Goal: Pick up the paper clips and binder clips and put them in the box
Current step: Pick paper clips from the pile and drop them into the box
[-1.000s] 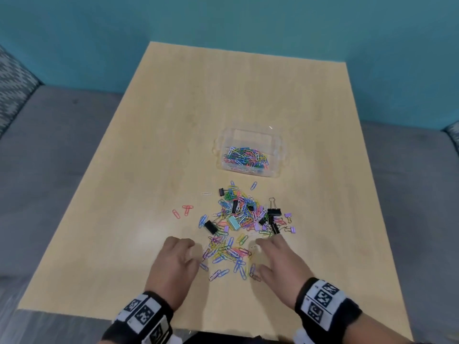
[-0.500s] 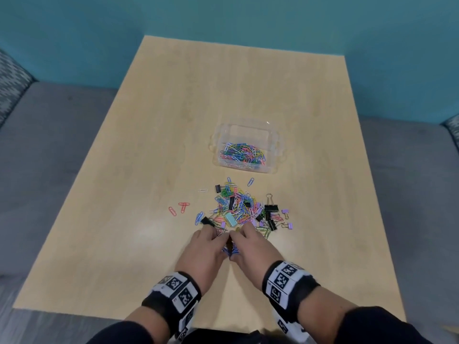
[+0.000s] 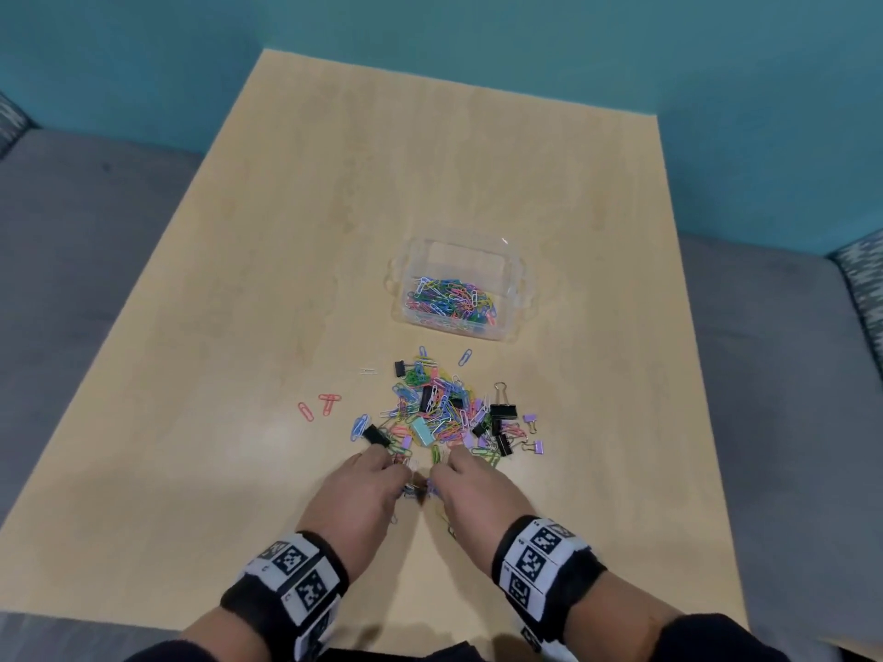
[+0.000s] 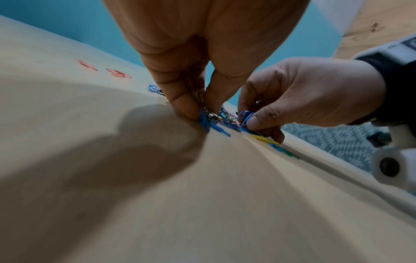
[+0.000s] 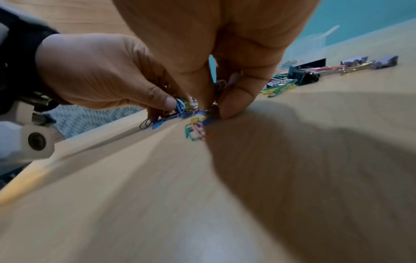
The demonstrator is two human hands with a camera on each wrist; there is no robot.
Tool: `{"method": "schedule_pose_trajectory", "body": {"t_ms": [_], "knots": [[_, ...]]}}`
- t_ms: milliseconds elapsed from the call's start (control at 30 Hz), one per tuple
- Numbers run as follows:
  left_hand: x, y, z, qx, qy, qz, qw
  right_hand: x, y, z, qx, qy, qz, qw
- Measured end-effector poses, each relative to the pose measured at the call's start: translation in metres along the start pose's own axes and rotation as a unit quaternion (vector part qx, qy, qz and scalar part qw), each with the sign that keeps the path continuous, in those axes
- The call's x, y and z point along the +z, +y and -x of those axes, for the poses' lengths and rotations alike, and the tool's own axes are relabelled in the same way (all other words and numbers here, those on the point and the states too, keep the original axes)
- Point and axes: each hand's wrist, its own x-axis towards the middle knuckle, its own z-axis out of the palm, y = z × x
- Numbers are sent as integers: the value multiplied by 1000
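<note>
Nearest the person, the left hand [image 3: 356, 494] and right hand [image 3: 470, 492] meet knuckle to knuckle at the near edge of the scatter on the table [image 3: 239, 327]. Both hands' fingers [image 4: 186, 106] are curled down and clenched on small bunches of paper clips [image 5: 193, 128]: the left wrist view shows blue clips pinched under the left thumb and forefinger, and the right wrist view shows blue, green and pink clips caught at the right fingertips, with a few loose ones lying just beneath on the table.

Just beyond the fingertips lies the main pile of paper clips [image 3: 439, 408], touching the hands at its near rim. Mixed through it are the binder clips [image 3: 502, 412], mostly on the right side, so the right hand is the nearer one to them; 1 black clip sits just beside the left fingertips.

Farther still, straight ahead and slightly right, stands the clear box [image 3: 518, 298], already part filled with clips. I judge the coming move to be a lift and a carry forward over the pile, with both handfuls let go above the box.
</note>
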Motion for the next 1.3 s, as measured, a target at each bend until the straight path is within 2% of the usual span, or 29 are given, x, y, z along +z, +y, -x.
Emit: {"method": "schedule_pose_trajectory", "body": {"t_ms": [133,233,333,400,500,533,600,767,867,933,1033,1100,1167,1200,1267,1300], "knots": [[-7,-2,1,-9,33,41,999,-4,6,0,27,22,-16,999],[-13,-8,-1,-24,41,80,996,-16,10,-1,70,19,-108,991],[-24,-12,-7,-52,18,174,983,-34,13,-4,124,5,-226,966],[-35,-13,-16,-84,6,266,960,-46,15,-8,169,-6,-320,932],[-58,-9,-37,-155,-20,435,887,-70,22,-22,197,10,-427,882],[-68,-7,-46,-167,-20,470,867,-80,25,-28,198,22,-444,873],[-86,-6,-68,-165,1,492,855,-97,34,-43,196,53,-456,867],[-120,-3,-139,-144,95,469,866,-138,51,-90,232,147,-398,875],[-128,2,-170,-132,105,470,867,-156,50,-112,224,170,-383,880],[-130,4,-176,-125,84,469,870,-159,51,-116,212,170,-408,872],[-134,-17,-163,-146,105,445,877,-152,61,-102,193,186,-335,904],[-135,-49,-140,-181,139,335,914,-138,68,-77,183,188,-286,922],[-130,-83,-110,-225,92,166,956,-117,69,-45,182,168,-262,933],[-124,-96,-94,-243,45,111,963,-106,68,-30,183,149,-254,938],[-106,-109,-65,-246,-39,82,965,-81,64,-4,169,109,-246,948],[-97,-109,-55,-231,-54,90,967,-68,62,4,161,90,-245,952]]}}
